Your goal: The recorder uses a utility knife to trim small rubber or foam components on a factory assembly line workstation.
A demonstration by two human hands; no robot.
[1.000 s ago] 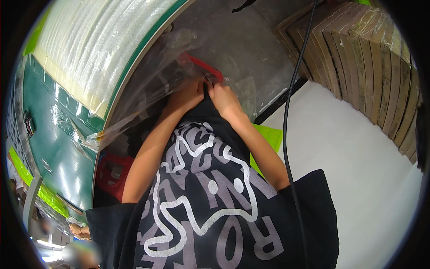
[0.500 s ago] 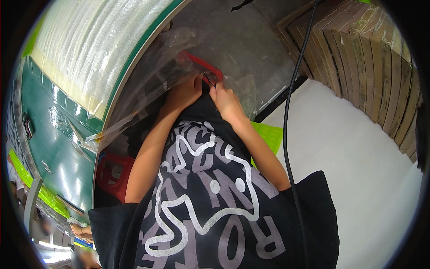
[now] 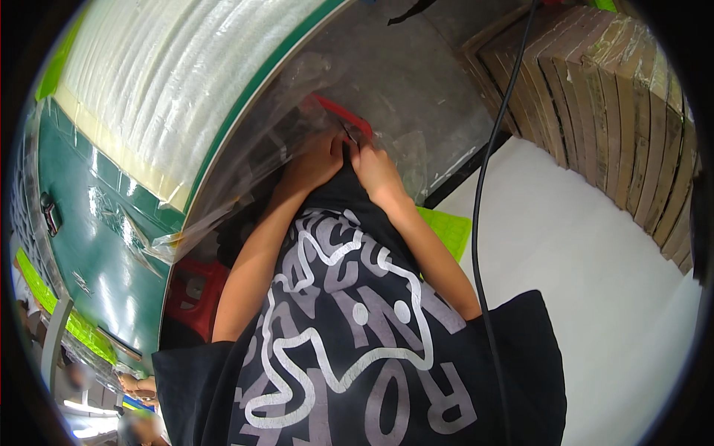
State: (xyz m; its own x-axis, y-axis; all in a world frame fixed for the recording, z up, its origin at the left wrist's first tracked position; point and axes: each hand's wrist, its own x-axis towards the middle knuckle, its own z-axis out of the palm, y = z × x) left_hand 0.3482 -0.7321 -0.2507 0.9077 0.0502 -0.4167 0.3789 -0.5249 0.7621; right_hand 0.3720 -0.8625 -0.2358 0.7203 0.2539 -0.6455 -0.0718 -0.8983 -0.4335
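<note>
My two hands are close together in front of my black shirt (image 3: 357, 297), down beside the green table. The fingers of my left hand (image 3: 322, 157) are bent in a pinch, and what they hold, if anything, is hidden. My right hand (image 3: 377, 169) is closed on a slim dark tool (image 3: 347, 133), whose thin end shows between the two hands; its exact kind is too small to tell. Just beyond the fingertips is a red plastic edge (image 3: 338, 111). Clear plastic film (image 3: 253, 160) hangs from the table beside my left forearm.
White layered sheeting (image 3: 178, 82) covers part of the green table (image 3: 104, 245) on the left. A red stool (image 3: 195, 293) stands below it. A black cable (image 3: 480, 186) hangs at my right. Stacked brown boards (image 3: 602, 111) stand by a white surface (image 3: 550, 245). A lime-green mat (image 3: 446, 229) lies under my right forearm.
My hands have drawn closer together, and less of the slim tool shows between them. The whole view has shifted slightly, with the table further to the right.
</note>
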